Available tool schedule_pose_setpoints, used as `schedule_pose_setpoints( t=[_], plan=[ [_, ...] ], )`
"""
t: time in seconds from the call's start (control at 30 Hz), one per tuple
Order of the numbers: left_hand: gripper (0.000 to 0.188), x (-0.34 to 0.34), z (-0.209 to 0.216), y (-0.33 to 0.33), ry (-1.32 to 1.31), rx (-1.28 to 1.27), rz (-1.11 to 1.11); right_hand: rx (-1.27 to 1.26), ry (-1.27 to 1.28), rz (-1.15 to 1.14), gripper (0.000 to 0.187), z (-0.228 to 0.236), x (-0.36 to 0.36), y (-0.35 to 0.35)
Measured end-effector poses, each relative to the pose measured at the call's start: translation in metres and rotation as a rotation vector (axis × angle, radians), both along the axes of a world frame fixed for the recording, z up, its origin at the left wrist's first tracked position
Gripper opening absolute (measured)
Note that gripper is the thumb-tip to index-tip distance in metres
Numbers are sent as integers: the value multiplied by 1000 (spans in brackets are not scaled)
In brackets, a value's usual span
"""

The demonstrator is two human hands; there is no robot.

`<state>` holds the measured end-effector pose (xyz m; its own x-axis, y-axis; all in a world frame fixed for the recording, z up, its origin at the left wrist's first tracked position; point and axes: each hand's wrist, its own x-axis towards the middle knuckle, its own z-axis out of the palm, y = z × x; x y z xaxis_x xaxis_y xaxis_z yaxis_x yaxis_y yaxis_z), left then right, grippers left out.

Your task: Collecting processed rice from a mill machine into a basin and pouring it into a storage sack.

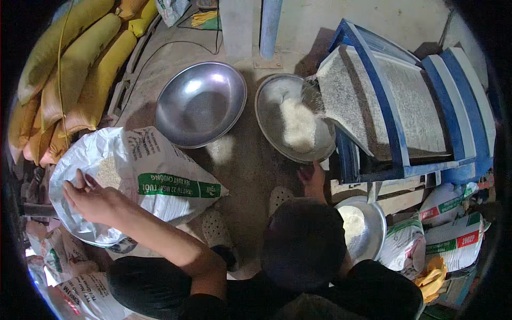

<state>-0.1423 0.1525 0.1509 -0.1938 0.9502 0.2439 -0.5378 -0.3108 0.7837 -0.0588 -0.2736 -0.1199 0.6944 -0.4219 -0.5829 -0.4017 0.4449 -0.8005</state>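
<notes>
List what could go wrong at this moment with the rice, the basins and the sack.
1. Rice pours from the blue sieve machine into a basin near its rim; some may spill onto the floor.
2. The left hand holds the white sack open; if it slips, the mouth could sag.
3. The right hand sits at the basin's edge and could tip it.

— Where does the left hand (pixel 93 200) sit?
— On the open sack (pixel 128 181), grain inside it.
— And the right hand (pixel 312 176)?
— At the near rim of the filling basin (pixel 266 114), under the chute (pixel 346 106). The empty basin (pixel 200 104) lies between both hands, farther off.
</notes>
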Motion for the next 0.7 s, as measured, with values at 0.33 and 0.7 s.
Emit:
schedule_pose_setpoints(
  t=[0.33, 0.7],
  plan=[
    [43, 108, -216, -122, 237, -716, -1373, 106, -573, 392, 46, -75, 45, -25],
    [27, 183, -353, -81, 144, -992, -1002, 876, -271, 299, 16, -82, 57, -41]
  ],
)
